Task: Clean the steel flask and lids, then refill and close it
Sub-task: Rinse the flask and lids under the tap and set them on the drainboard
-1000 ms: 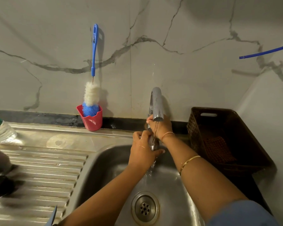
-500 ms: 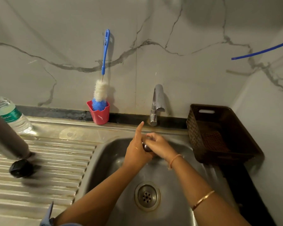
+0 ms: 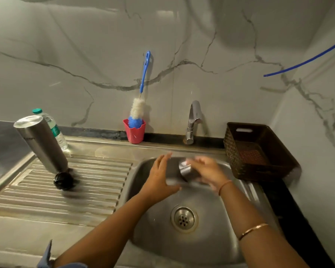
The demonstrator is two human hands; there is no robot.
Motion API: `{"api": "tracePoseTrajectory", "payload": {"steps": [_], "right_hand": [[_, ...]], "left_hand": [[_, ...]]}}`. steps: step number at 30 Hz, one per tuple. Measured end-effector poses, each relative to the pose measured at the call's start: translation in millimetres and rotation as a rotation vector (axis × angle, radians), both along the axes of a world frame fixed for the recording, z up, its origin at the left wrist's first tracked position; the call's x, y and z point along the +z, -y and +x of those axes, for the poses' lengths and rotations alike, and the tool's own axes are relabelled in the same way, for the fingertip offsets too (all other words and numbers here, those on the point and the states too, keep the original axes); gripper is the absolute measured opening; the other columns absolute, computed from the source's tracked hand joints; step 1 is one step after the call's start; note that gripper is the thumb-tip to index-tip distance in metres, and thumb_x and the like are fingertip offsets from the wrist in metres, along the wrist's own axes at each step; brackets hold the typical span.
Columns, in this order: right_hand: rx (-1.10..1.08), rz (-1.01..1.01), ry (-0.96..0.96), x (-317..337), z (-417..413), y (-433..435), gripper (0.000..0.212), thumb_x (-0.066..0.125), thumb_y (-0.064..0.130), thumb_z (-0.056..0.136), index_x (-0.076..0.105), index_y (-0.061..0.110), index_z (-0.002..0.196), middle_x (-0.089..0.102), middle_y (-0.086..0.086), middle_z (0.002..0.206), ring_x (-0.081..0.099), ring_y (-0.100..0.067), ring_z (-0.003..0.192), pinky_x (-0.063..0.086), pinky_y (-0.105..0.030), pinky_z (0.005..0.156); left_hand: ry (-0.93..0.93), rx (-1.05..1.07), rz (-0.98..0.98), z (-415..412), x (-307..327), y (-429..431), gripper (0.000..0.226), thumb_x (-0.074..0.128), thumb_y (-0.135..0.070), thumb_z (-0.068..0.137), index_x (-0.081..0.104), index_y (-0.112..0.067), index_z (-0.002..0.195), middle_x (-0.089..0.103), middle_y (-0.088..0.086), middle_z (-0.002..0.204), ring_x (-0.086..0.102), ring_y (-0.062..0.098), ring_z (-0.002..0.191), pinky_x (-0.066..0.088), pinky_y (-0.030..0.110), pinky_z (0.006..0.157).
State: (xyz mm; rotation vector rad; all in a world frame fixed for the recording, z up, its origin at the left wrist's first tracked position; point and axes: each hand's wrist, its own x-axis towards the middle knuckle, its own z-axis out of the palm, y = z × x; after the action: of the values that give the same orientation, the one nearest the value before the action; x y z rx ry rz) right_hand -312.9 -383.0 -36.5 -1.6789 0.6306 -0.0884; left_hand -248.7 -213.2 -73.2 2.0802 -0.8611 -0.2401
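Grey marble walls stand behind a steel sink (image 3: 211,238). Over the sink, the right hand (image 3: 207,171) has its fingers curled round a small steel lid (image 3: 185,169). The hand looks blurry, so I cannot tell just how the fingers sit. The left hand (image 3: 161,178) is just beside the lid, on its left. Its fingers are spread wide and it holds nothing.

Below both hands is the drain (image 3: 184,219). Behind them is the tap (image 3: 193,120), and no water shows at it. To the right of the right hand sits a brown basket (image 3: 259,151).

Far to the left of the left hand, the steel flask (image 3: 41,144) stands mouth down on the ribbed drainboard (image 3: 66,200). It looks tilted. A black lid (image 3: 63,181) is at its low end, but I cannot tell if the flask rests on it. A plastic bottle (image 3: 54,130) stands behind the flask. A bottle brush (image 3: 138,111) sits in a red cup (image 3: 134,132) by the wall.

The lid is likely wet and smooth, and only one hand holds it. It could slip and bang into the sink. The tilted flask could tip over if the drainboard gets bumped.
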Motion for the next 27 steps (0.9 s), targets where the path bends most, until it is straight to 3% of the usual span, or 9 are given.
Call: {"api": "tracePoseTrajectory", "payload": {"steps": [3,7,10,11,15,19,20,24,27], "right_hand": [[0.125,-0.645,-0.366,-30,-8,-10,0.026,0.071,0.038,0.077,0.054,0.018,0.076,0.056,0.0,0.078,0.054,-0.019,0.08,0.041,-0.025,0.06],[-0.007,-0.192,0.05,6,9,-37,0.031,0.07,0.027,0.082,0.061,0.014,0.109,0.063,-0.005,0.101,0.06,-0.015,0.088,0.051,-0.028,0.072],[-0.087,0.331,0.309,23,16,-58,0.026,0.062,0.019,0.087,0.057,0.013,0.112,0.064,-0.012,0.106,0.065,-0.018,0.09,0.056,-0.027,0.067],[-0.114,0.317,0.248,17,16,-66,0.022,0.062,0.018,0.087,0.058,0.012,0.109,0.065,-0.014,0.107,0.065,-0.019,0.089,0.055,-0.026,0.066],[-0.075,-0.441,-0.271,-30,21,-94,0.04,0.073,0.028,0.078,0.061,0.007,0.109,0.064,-0.012,0.109,0.06,-0.027,0.098,0.049,-0.031,0.077],[-0.202,0.212,0.118,-27,26,-112,0.025,0.065,0.021,0.086,0.06,0.007,0.106,0.066,-0.013,0.093,0.065,-0.023,0.081,0.059,-0.036,0.063],[-0.182,0.231,0.09,-27,27,-116,0.019,0.064,0.02,0.086,0.061,0.008,0.1,0.065,-0.012,0.088,0.064,-0.022,0.079,0.058,-0.037,0.066],[-0.096,-0.466,-0.382,-47,26,-132,0.019,0.072,0.025,0.078,0.059,0.011,0.077,0.062,-0.012,0.08,0.059,-0.025,0.074,0.049,-0.032,0.062],[-0.277,0.136,-0.024,-32,35,-142,0.009,0.064,0.018,0.086,0.059,0.011,0.084,0.062,-0.017,0.087,0.061,-0.024,0.075,0.057,-0.035,0.06]], "left_hand": [[0.127,0.033,0.227,8,-22,-33,0.065,0.073,-0.03,0.08,0.044,-0.024,0.138,0.029,0.008,0.15,0.019,0.024,0.144,0.019,0.031,0.115],[0.228,0.07,0.352,11,-37,-87,0.047,0.067,-0.027,0.084,0.056,-0.015,0.128,0.046,0.011,0.138,0.033,0.032,0.135,0.022,0.036,0.114],[0.282,0.097,0.323,15,-45,-132,0.034,0.065,-0.021,0.081,0.063,-0.012,0.114,0.059,0.016,0.121,0.051,0.038,0.117,0.044,0.045,0.1],[0.284,0.099,0.314,19,-50,-147,0.031,0.061,-0.025,0.079,0.063,-0.014,0.109,0.062,0.016,0.113,0.057,0.038,0.107,0.051,0.046,0.089],[0.276,0.092,0.35,36,-63,-199,0.047,0.045,-0.041,0.078,0.063,-0.012,0.112,0.061,0.018,0.113,0.062,0.037,0.096,0.053,0.044,0.078],[0.318,0.102,0.379,51,-71,-236,0.054,0.041,-0.048,0.084,0.064,-0.011,0.116,0.061,0.019,0.118,0.06,0.038,0.104,0.051,0.045,0.085],[0.324,0.094,0.397,54,-74,-244,0.052,0.042,-0.047,0.085,0.066,-0.011,0.114,0.063,0.019,0.116,0.061,0.039,0.104,0.051,0.046,0.085],[0.372,0.028,0.468,69,-87,-265,0.067,0.02,-0.056,0.098,0.07,-0.013,0.11,0.067,0.018,0.114,0.063,0.042,0.105,0.052,0.051,0.084],[0.406,-0.034,0.487,76,-92,-273,0.07,0.016,-0.055,0.099,0.07,-0.012,0.113,0.066,0.017,0.118,0.063,0.039,0.108,0.051,0.05,0.085]]}}
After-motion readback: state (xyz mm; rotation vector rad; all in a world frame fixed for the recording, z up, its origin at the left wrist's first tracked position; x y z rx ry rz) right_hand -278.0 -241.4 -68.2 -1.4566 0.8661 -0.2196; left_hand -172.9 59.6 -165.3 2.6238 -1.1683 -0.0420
